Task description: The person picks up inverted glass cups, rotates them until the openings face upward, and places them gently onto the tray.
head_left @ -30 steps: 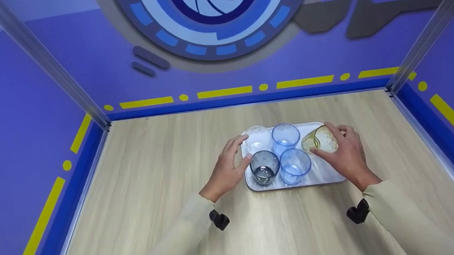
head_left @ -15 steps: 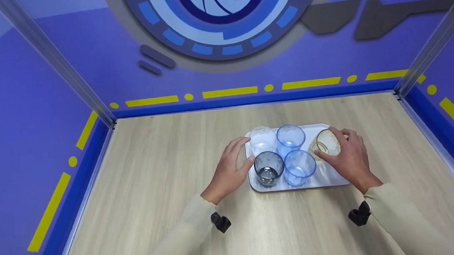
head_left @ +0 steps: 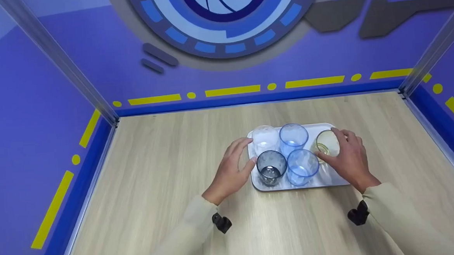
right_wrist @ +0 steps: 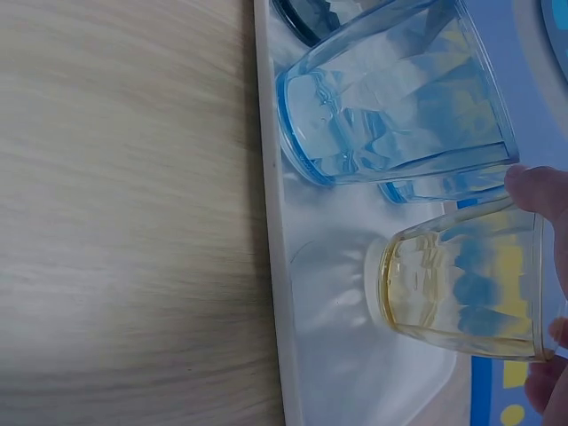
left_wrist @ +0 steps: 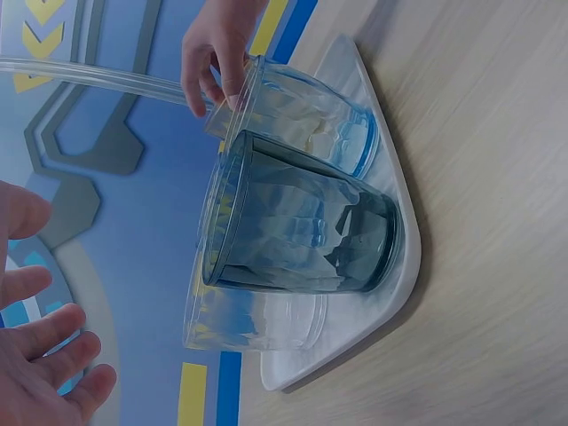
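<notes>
Standing the yellow cup (head_left: pixel 327 143) upright on the tray (head_left: pixel 332 179), right hand (head_left: pixel 349 160) still grasping; left hand (head_left: pixel 231 172) relaxed, empty

The head view looks down from above, while both wrist views, seemingly rotated sideways, closely share the tray (head_left: pixel 323 179).

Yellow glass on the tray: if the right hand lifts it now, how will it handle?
The yellow glass looks empty, so it is probably light. Its walls look smooth and faceted, so the fingers at the rim could slip. It stands upright on the tray close to the blue glass; a sideways nudge might knock them together.
</notes>
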{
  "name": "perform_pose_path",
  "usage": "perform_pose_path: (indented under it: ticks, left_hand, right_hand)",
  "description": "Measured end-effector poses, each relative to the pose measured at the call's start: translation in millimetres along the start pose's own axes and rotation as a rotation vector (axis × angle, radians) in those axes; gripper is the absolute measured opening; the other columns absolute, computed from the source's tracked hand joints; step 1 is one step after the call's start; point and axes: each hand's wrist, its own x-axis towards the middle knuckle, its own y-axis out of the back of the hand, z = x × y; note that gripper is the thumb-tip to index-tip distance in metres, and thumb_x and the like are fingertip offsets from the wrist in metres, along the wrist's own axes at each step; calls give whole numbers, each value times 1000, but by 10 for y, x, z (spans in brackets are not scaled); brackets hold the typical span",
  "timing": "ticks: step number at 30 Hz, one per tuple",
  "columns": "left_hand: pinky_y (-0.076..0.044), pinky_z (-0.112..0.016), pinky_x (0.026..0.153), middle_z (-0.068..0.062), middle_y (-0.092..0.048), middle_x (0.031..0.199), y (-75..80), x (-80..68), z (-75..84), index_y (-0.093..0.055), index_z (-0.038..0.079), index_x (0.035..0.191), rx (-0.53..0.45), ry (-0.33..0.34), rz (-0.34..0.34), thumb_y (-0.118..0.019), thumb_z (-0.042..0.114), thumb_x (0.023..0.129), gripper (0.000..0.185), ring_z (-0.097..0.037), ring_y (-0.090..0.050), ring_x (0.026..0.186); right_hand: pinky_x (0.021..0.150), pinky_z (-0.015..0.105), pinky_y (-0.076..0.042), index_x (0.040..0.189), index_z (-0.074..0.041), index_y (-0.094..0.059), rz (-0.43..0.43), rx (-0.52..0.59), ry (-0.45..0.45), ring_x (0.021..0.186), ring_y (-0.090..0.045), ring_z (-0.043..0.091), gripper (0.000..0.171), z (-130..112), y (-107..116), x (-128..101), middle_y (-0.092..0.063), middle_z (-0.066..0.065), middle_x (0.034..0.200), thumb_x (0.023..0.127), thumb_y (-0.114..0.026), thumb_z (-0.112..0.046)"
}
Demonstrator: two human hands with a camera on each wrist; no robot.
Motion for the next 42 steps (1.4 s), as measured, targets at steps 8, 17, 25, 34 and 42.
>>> perform_pose_path:
  ticks: [8,17,25,34,42]
  left_hand:
    - [-33,-42,116,-3,-41,148,-6,-14,10,-44,19,143,-8,-8,5,-56,26,97,48,-19,-36,141]
    - [-32,-43,116,-1,-40,149,-22,-21,0,-43,19,143,-14,-2,-8,-55,27,96,49,-19,-35,141]
    - [-34,-43,115,-4,-41,148,-32,-35,-12,-43,15,143,-18,-18,-3,-56,25,96,49,-20,-35,141]
    - [-33,-42,116,-5,-41,148,-11,-42,2,-44,14,143,-1,-28,7,-56,24,97,49,-20,-37,140]
    - [-33,-42,116,-5,-40,149,-8,-43,1,-43,14,143,-9,-21,7,-56,25,96,49,-20,-35,141]
  right_hand:
    - [95,61,-36,143,-3,-39,-15,-7,-10,121,-38,44,85,11,-39,14,-41,26,137,77,-80,-37]
    - [94,62,-35,140,-3,-42,4,-11,31,120,-40,45,78,-11,-99,24,-41,26,138,78,-79,-34]
    - [98,64,-35,139,-1,-43,-4,-12,49,124,-39,46,75,-37,-120,40,-41,26,140,79,-79,-29]
    - [100,65,-34,140,-2,-41,-22,3,44,124,-39,48,75,-24,-90,36,-43,27,139,80,-78,-27]
    - [104,64,-34,140,-1,-40,-38,14,45,126,-39,47,75,-19,-76,28,-42,26,140,80,-78,-27]
